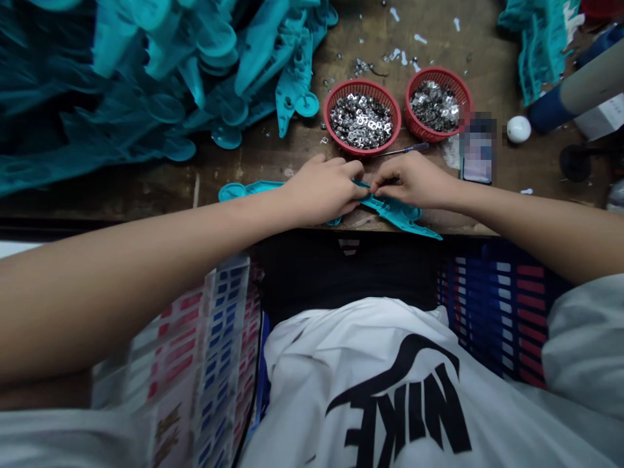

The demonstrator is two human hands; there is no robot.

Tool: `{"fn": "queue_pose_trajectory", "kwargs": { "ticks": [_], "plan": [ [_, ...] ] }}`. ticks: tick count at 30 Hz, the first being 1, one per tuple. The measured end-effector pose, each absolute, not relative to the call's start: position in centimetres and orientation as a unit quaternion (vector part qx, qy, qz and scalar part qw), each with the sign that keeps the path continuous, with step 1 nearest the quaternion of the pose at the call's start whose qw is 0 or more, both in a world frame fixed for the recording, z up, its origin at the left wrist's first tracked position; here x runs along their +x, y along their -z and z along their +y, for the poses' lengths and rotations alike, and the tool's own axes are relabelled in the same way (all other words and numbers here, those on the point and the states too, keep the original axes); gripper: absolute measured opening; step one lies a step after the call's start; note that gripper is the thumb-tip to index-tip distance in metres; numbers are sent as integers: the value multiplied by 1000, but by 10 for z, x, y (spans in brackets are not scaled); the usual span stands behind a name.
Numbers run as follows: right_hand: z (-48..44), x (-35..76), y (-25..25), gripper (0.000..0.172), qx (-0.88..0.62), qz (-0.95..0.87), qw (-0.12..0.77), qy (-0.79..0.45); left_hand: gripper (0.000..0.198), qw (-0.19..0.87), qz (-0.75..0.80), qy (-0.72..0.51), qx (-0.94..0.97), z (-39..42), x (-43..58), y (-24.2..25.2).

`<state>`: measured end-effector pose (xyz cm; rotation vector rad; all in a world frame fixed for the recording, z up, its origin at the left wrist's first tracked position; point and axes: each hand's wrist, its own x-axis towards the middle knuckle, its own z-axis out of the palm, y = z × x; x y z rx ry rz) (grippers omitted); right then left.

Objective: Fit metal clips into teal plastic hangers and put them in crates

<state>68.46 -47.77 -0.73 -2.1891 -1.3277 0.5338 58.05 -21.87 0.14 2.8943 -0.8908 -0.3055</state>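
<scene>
A long teal plastic part lies along the table's front edge, one pointed end to the right and a rounded end to the left. My left hand is closed over its middle, which hides that stretch. Against the same part, my right hand pinches with thumb and forefinger close to the left fingertips. Whatever is between those fingertips is too small to make out. Just beyond the hands stands a red basket of small shiny metal pieces, with a second red basket of similar pieces to its right.
A large heap of teal plastic parts fills the back left. A screwdriver-like tool lies by the baskets, and a phone is right of them. A white ball-shaped object and more teal parts are farther right.
</scene>
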Motion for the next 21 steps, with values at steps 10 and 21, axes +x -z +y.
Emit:
{"fn": "queue_pose_trajectory", "kwargs": {
  "ticks": [10,21],
  "plan": [
    [-478,688,5,24,-789,-522,251,-204,41,68,-287,91,951,-217,581,-1],
    [-479,690,3,22,-780,-539,249,-201,42,69,-288,88,951,-217,582,0]
  ]
}}
